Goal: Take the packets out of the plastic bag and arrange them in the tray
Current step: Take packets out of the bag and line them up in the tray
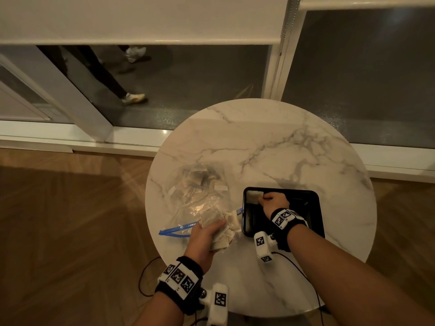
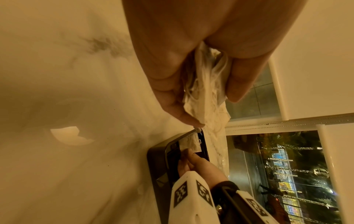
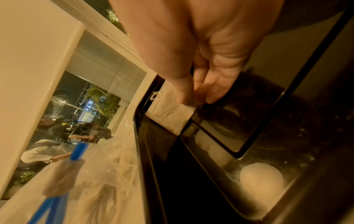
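Note:
A clear plastic bag (image 1: 200,191) with a blue zip strip lies on the left half of the round marble table, with several pale packets inside. My left hand (image 1: 207,234) grips a bunch of packets (image 1: 223,229) just outside the bag's mouth; the same bunch of packets (image 2: 206,84) sits between thumb and fingers in the left wrist view. A black tray (image 1: 310,203) sits to the right. My right hand (image 1: 273,201) is inside it at the far left corner, its fingertips (image 3: 187,98) pinching one white packet (image 3: 168,115) lying on the tray floor (image 3: 287,128).
The marble table (image 1: 282,147) is small, and its near edge is close to my forearms. A black cable (image 1: 303,271) runs across the table near my right arm. Beyond the table are a white window frame (image 1: 77,95) and a person's legs behind the glass.

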`<state>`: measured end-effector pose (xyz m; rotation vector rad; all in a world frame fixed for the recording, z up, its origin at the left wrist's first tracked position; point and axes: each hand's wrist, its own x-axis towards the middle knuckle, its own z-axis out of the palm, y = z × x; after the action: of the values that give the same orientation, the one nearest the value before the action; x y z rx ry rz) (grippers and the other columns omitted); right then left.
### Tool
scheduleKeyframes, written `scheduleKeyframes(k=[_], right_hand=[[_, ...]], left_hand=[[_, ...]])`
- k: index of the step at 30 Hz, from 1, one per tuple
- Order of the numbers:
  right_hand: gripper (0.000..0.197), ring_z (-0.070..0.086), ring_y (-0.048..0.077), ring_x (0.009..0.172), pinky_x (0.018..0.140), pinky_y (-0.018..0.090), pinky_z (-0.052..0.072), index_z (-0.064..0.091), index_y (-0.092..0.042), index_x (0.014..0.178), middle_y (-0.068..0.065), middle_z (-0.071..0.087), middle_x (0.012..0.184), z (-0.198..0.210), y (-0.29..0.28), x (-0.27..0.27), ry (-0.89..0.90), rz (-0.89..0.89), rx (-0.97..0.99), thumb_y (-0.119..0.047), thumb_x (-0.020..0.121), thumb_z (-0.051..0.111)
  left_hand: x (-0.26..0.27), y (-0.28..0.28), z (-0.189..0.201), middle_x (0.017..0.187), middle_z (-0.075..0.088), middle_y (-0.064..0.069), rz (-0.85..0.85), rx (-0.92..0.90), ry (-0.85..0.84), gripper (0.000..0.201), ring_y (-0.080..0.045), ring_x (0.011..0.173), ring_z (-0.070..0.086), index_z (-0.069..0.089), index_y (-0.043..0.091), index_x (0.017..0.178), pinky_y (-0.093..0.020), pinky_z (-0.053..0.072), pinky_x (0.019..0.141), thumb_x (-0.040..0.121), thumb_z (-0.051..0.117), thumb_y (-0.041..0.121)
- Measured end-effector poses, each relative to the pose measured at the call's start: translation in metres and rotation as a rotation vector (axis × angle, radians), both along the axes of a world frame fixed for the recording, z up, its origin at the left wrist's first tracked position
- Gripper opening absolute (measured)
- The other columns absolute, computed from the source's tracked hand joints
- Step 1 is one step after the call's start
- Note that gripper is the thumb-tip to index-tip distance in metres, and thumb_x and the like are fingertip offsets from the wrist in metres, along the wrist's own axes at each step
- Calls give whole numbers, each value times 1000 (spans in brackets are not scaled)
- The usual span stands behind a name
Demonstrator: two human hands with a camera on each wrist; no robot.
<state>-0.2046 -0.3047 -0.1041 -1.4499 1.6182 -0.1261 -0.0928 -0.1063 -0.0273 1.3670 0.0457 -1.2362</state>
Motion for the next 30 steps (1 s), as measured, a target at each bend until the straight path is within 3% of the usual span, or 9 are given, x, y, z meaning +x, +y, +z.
scheduleKeyframes(k=[3,7,11,13,15,18,23,26,30], right_hand=[[20,66,27,100,81,22,45,75,-11,105,9,73,104,2,0,0,13,8,18,-19,88,70],[21,66,28,100,80,25,46,75,-10,105,10,73,104,10,-1,-2,44,44,21,-19,85,73],[25,67,27,99,85,29,52,73,-12,106,7,71,102,19,-3,-8,51,-44,57,-18,82,74],[19,69,23,84,81,34,58,74,-10,100,6,72,90,28,2,-8,-68,-75,88,-20,84,70],[20,65,16,72,69,30,59,72,-6,93,7,69,81,53,16,-9,-304,-55,216,-25,90,68],[27,65,17,74,63,25,56,73,-5,91,9,69,81,84,35,-15,-505,131,367,-32,88,71],[10,69,18,78,72,30,60,73,-5,93,17,73,88,89,43,-32,-524,249,273,-11,86,73],[10,68,15,77,68,27,58,73,-10,97,11,72,87,88,43,-38,-509,259,258,-7,89,68],[6,64,13,69,62,27,55,69,-13,92,7,67,84,82,42,-41,-478,114,220,-9,92,65]], left_hand=[[0,0,0,97,69,-17,1,-9,19,33,-27,79,67,63,3,120,-34,50,60,89,69,12],[0,-2,1,96,68,-17,-7,-14,12,45,-26,77,66,60,-1,124,-33,48,58,84,72,16],[1,-5,0,95,69,-15,-23,-27,21,33,-22,76,68,61,1,123,-31,50,57,91,64,10],[0,-8,1,94,70,-13,-32,-35,24,32,-22,76,68,63,4,121,-31,50,57,90,67,11],[-3,-14,3,93,70,-13,-52,-49,36,31,-21,75,68,64,5,118,-30,50,56,88,69,12],[-7,-22,7,94,69,-15,-95,-80,41,20,-20,74,68,66,6,113,-30,51,55,93,63,8],[-11,-32,9,117,68,-27,-126,-80,64,32,-32,96,69,63,0,124,-38,57,72,93,64,8],[-11,-35,5,112,68,-27,-125,-65,72,30,-33,93,68,62,0,122,-38,56,68,94,63,8],[-7,-35,-2,101,71,-21,-130,-33,53,22,-29,84,69,64,1,115,-38,55,69,94,62,5]])
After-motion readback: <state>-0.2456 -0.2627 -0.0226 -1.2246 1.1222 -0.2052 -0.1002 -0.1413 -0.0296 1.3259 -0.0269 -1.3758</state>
